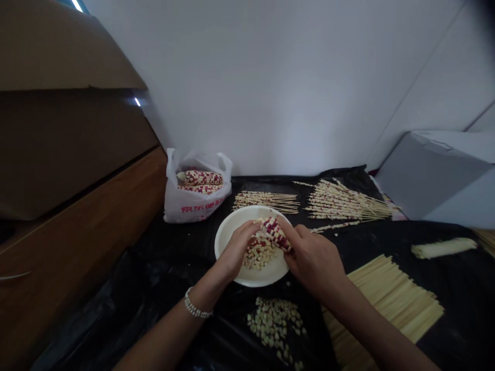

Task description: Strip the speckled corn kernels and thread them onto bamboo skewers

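Two bare hands work an ear of corn point(277, 236) over a white bowl point(224, 234), the right hand point(319, 260) clasping its near right end, the left hand point(235, 250) gripping the far left end, fingers partly hidden. Shelling appears to be the step in hand, judging by the kernels point(258, 257) in the bowl; the next move seems to call for a firm right grip and left-thumb pressure. Strung skewers point(338, 201) lie far right, bare sticks point(394, 296) near right.
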`<control>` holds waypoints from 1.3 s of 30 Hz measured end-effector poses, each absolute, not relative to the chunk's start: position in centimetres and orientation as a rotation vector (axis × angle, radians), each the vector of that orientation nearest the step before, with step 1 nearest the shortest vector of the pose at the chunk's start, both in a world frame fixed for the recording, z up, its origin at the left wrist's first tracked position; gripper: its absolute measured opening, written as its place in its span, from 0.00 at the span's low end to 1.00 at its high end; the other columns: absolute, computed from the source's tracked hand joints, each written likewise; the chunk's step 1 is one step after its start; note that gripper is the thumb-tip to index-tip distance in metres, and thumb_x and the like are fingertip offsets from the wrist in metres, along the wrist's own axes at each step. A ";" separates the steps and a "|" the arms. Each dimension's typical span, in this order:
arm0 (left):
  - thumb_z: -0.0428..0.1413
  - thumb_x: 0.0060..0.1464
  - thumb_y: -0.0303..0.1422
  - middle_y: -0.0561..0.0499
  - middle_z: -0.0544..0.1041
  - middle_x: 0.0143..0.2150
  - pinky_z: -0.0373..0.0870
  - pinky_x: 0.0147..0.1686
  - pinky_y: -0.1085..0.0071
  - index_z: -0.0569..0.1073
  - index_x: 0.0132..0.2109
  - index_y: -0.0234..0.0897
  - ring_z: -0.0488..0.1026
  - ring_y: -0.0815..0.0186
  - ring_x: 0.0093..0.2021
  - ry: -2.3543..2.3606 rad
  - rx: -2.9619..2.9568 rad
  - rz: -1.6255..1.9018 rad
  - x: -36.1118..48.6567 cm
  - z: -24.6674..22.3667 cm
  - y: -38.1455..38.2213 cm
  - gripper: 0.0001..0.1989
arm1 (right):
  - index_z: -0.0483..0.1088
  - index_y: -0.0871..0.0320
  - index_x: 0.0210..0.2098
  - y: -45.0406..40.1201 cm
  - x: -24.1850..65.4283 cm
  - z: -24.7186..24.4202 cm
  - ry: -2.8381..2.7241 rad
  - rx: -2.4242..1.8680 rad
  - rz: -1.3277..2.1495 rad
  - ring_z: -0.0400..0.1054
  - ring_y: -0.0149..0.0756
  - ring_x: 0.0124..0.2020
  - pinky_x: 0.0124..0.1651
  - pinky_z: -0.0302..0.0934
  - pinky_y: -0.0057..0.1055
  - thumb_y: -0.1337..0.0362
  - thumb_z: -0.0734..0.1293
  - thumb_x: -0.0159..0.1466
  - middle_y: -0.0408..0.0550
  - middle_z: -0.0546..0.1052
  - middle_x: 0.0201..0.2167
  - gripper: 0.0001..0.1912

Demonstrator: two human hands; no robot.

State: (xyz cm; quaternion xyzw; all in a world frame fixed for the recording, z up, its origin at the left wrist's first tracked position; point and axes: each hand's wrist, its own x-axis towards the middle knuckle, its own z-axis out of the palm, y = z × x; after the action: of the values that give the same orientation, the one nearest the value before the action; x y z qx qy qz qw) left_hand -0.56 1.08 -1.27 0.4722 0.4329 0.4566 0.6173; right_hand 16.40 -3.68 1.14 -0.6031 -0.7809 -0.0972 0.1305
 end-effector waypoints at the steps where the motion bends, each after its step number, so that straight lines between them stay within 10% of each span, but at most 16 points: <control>1: 0.54 0.54 0.42 0.49 0.76 0.38 0.66 0.42 0.68 0.73 0.37 0.37 0.71 0.62 0.42 1.030 1.130 1.049 -0.6 -1.5 1.1 0.12 | 0.61 0.54 0.63 -3.8 16.3 1.1 -2.274 -1.740 -0.312 0.70 0.38 0.31 0.30 0.53 0.32 0.71 0.65 0.59 0.46 0.75 0.33 0.32; 5: 0.49 0.58 0.45 0.53 0.69 0.27 0.59 0.25 0.73 0.68 0.35 0.38 0.66 0.67 0.28 1.131 1.120 0.997 -0.4 -2.2 0.8 0.15 | 0.61 0.55 0.63 -4.2 15.7 0.9 -2.313 -1.713 -0.395 0.70 0.40 0.32 0.33 0.55 0.34 0.71 0.64 0.62 0.47 0.75 0.34 0.30; 13: 0.50 0.50 0.32 0.54 0.68 0.28 0.61 0.27 0.73 0.67 0.33 0.37 0.63 0.69 0.28 1.179 1.184 1.221 0.5 -3.5 0.2 0.04 | 0.59 0.56 0.64 -4.4 15.3 0.7 -2.313 -1.731 -0.058 0.72 0.41 0.33 0.33 0.57 0.33 0.69 0.64 0.60 0.49 0.77 0.38 0.32; 20: 0.50 0.37 0.26 0.62 0.58 0.19 0.41 0.18 0.75 0.65 0.37 0.39 0.48 0.74 0.17 0.982 1.019 0.964 -0.3 -2.0 0.4 0.15 | 0.60 0.55 0.63 -4.0 16.3 1.3 -2.262 -1.727 -0.070 0.72 0.40 0.32 0.29 0.52 0.31 0.68 0.65 0.58 0.48 0.77 0.36 0.33; 30: 0.50 0.59 0.36 0.49 0.74 0.36 0.61 0.39 0.67 0.71 0.46 0.39 0.70 0.60 0.38 1.247 1.834 1.073 -1.5 -0.5 0.4 0.11 | 0.63 0.54 0.62 -3.9 16.6 1.1 -2.275 -1.630 -0.269 0.70 0.38 0.28 0.28 0.50 0.31 0.72 0.64 0.56 0.47 0.75 0.31 0.33; 39: 0.45 0.62 0.36 0.53 0.66 0.26 0.54 0.33 0.67 0.64 0.31 0.41 0.64 0.62 0.29 1.319 2.082 1.035 -2.0 -1.0 0.5 0.11 | 0.60 0.53 0.64 -4.3 16.9 1.8 -2.320 -1.565 0.058 0.73 0.41 0.33 0.31 0.57 0.31 0.69 0.64 0.56 0.47 0.77 0.35 0.35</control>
State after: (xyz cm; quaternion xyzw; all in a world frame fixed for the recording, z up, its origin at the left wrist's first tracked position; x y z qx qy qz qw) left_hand -1.99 0.48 -0.99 0.7577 0.4798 0.3765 0.2322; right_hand 16.94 -4.31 1.75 -0.5510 -0.8168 0.0204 0.1701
